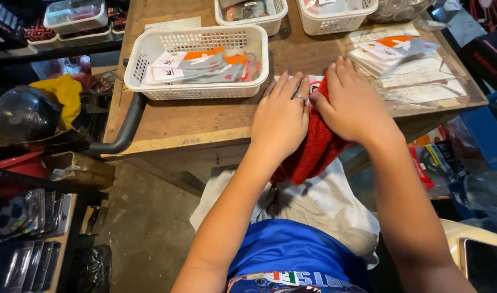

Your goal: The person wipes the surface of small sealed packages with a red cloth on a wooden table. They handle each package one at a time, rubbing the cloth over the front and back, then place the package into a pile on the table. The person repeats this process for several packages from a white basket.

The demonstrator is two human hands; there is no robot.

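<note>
My left hand (281,116) and my right hand (350,102) lie flat side by side on a red cloth (315,154) at the front edge of a wooden table (194,122). The cloth hangs down off the table toward my lap. A ring shows on a finger of my left hand. Both hands press the cloth with fingers stretched out; a white packet (315,81) peeks out beneath the fingertips.
A white plastic basket (150,59) with grey, white and orange packets stands left of my hands. A stack of similar packets (389,54) lies at the right. Two more baskets (335,21) stand behind. A dark helmet (23,114) sits at far left.
</note>
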